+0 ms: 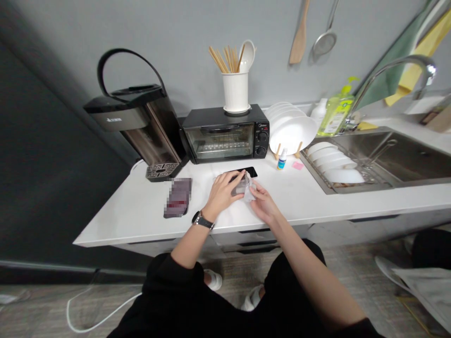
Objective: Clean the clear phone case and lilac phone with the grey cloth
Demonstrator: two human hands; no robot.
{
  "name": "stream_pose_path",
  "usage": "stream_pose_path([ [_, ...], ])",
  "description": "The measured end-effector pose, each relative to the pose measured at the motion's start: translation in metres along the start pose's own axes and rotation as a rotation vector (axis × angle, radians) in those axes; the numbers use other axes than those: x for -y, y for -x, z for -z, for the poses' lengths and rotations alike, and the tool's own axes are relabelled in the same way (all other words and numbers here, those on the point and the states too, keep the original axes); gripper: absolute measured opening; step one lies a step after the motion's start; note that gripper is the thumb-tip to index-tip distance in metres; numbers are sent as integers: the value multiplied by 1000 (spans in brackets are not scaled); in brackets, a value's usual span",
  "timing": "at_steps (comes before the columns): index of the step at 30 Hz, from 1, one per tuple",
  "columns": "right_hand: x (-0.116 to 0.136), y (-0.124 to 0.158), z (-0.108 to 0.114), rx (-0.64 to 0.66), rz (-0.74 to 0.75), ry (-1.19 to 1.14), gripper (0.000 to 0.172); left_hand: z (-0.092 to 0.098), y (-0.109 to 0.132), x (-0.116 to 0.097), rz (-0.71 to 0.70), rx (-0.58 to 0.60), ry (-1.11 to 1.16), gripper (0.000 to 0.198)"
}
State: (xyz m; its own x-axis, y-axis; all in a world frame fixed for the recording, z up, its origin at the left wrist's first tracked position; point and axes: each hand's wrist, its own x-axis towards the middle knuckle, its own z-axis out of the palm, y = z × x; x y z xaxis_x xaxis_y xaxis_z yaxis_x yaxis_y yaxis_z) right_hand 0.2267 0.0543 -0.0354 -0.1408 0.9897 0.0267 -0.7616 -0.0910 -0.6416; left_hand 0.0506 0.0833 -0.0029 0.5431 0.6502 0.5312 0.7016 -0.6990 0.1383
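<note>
My left hand, with a watch on its wrist, is closed around a small clear object over the white counter. My right hand pinches a crumpled white wipe or wrapper against that same object. A black phone lies flat just behind both hands. What the clear object is I cannot make out.
Behind stand a black toaster oven with a white utensil holder on top, a black water dispenser, stacked white plates and a small dropper bottle. A dark blurred item lies left. A sink with bowls is at right.
</note>
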Motion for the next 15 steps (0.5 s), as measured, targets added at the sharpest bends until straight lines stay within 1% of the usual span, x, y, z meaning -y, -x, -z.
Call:
stream_pose_path([
  [2,-1,-1,-1,-12,11,16,28,-1,0,0,-4,4,11,87],
  [5,-2,-10,-1,-51,0,48,26,-4,2,0,-51,27,69,90],
  [8,0,-22,2,-36,-45,79,33,-6,5,1,-78,30,82,93],
  [11,4,-26,4,35,-94,107,35,-6,7,2,-21,8,40,90],
  [15,8,-22,4,129,-143,62,32,-5,9,4,82,-35,17,89],
])
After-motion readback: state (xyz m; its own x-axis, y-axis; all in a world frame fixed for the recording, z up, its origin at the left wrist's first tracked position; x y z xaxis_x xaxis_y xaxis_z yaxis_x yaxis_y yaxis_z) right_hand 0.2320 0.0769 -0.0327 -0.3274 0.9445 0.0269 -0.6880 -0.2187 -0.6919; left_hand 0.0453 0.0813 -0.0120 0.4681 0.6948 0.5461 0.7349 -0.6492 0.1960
